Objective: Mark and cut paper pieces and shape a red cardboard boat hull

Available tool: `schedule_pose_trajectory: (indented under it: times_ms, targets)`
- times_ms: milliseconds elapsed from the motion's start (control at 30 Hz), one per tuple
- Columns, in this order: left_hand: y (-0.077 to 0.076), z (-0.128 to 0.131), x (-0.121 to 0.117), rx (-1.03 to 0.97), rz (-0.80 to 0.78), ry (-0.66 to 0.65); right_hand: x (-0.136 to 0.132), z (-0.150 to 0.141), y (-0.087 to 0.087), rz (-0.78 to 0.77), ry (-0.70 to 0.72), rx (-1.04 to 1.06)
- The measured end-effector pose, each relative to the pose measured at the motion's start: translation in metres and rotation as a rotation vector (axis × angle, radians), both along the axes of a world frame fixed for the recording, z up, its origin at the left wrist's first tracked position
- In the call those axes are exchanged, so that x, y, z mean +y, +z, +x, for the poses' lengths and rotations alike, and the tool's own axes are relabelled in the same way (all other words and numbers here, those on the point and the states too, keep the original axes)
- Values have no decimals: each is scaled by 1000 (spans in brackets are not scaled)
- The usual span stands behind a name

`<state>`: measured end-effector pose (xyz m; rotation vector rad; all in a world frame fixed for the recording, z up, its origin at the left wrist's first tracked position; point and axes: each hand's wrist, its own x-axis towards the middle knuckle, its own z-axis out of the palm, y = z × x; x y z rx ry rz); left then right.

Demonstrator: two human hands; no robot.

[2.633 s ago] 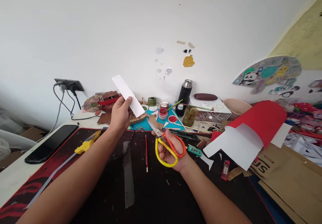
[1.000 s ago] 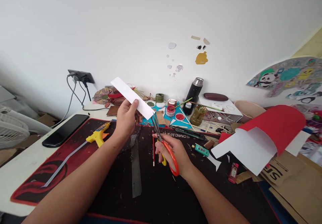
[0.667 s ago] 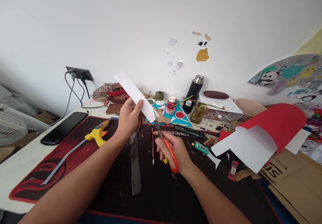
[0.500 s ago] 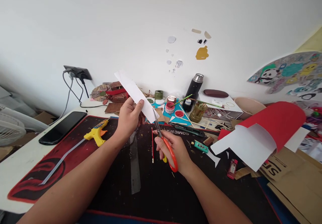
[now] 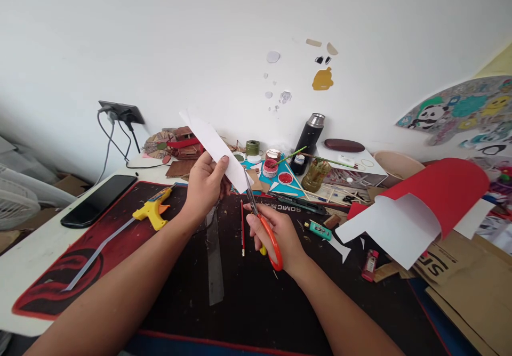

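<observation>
A strip of white paper (image 5: 214,145) is pinched between the thumb and fingers of my left hand (image 5: 208,183), held slanted above the mat. My right hand (image 5: 278,233) grips orange-handled scissors (image 5: 272,247), their blades pointing up at the strip's lower right end. The blade tips meet the paper's edge; how far they part is hard to make out. Below my hands lie a red pencil (image 5: 242,233) and a clear ruler (image 5: 215,270) on the dark desk mat (image 5: 272,313).
To the left are a yellow glue gun (image 5: 152,212) and a black phone (image 5: 98,201). Paint pots (image 5: 270,168), a black flask (image 5: 310,140) and a brush jar (image 5: 316,175) stand behind. At right, a curved red-and-white paper piece (image 5: 444,196) lies near a green lighter (image 5: 320,231).
The scissors' blades look slightly closer together at the paper's end. Both hands hold nearly the same place, and the view has shifted a little.
</observation>
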<state>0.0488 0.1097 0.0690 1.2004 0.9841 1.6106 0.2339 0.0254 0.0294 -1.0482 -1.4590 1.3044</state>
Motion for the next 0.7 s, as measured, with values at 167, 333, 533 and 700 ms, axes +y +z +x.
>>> schedule_pose_trajectory:
  times_ms: [167,333,533,700]
  targets:
    - [-2,0,1,50,37,5,1,0,-1,5,-5,-17]
    - [-4,0,2,101,63,3,1,0,0,17,-14,-43]
    - [-6,-1,1,93,72,0,1,0,0,17,-29,-51]
    - [-7,-1,3,93,80,-5,1,0,-2,3,-36,-68]
